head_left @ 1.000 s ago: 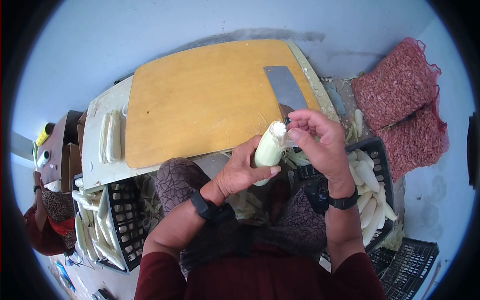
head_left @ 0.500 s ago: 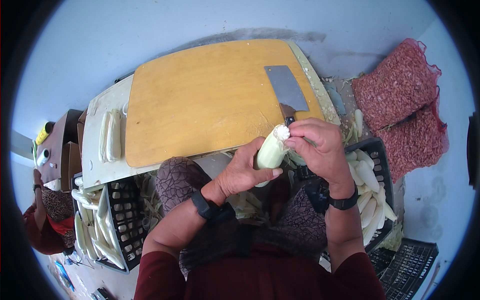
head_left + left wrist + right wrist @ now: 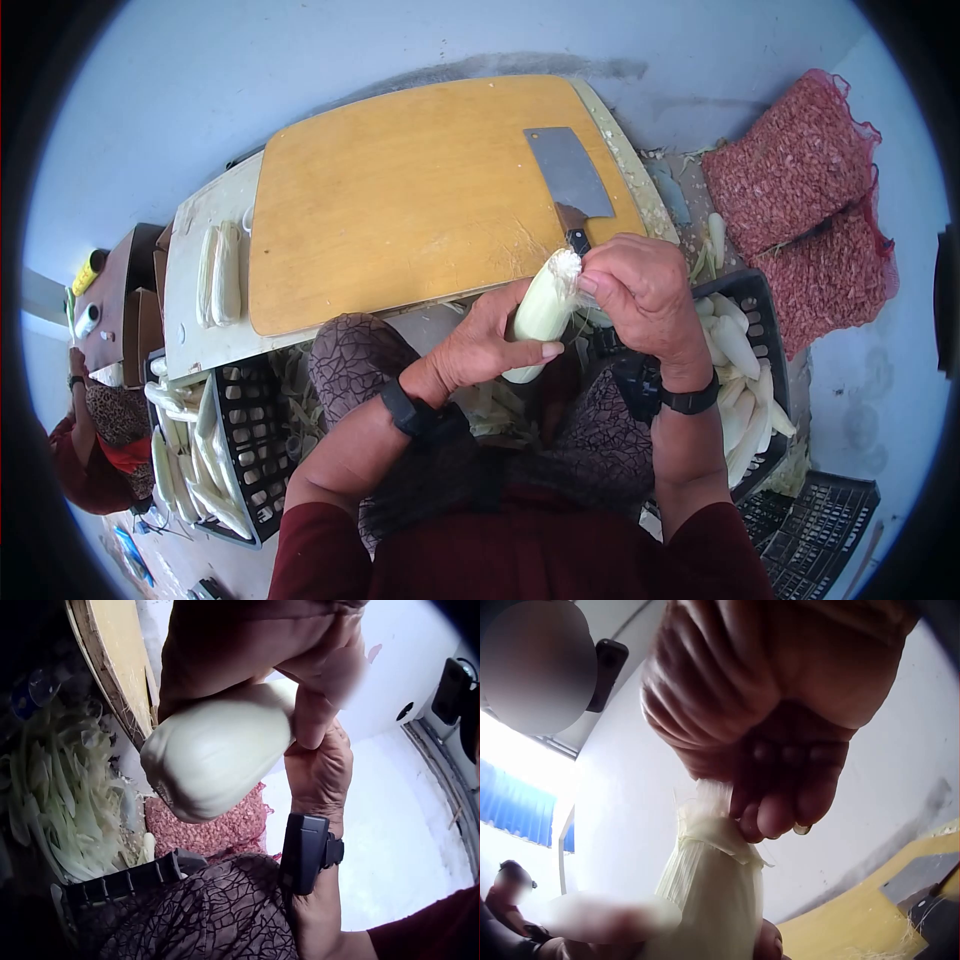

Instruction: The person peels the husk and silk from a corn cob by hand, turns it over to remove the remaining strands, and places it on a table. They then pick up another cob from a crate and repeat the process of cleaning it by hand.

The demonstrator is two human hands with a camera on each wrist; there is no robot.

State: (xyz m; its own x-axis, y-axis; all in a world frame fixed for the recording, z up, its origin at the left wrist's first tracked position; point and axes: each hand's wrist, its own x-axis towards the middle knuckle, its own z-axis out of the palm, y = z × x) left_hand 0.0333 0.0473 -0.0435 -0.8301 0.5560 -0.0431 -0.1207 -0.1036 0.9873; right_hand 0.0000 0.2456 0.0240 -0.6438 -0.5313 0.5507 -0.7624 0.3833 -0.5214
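A pale green husked ear, like corn (image 3: 543,318), stands tilted above the person's lap, its cut whitish end up. The left hand (image 3: 482,340) grips it round the middle, thumb across the near side. At the top end the right hand (image 3: 643,296) pinches thin fibres or husk between thumb and curled fingers. In the right wrist view the fingers of the right hand (image 3: 780,787) are curled beside the ragged tip of the ear (image 3: 712,892). The left wrist view shows the rounded lower end of the ear (image 3: 217,750) under the left hand (image 3: 255,645).
A cleaver (image 3: 570,170) lies on the yellow board (image 3: 390,200). Two ears (image 3: 228,275) lie left of the board. Black crates (image 3: 250,440) of ears flank the knees. Red mesh sacks (image 3: 790,165) lie at the right; another person (image 3: 90,440) is at far left.
The right hand, its fingers apart a second ago, has closed in on the ear's cut end and pinches there. The left hand keeps its grip.
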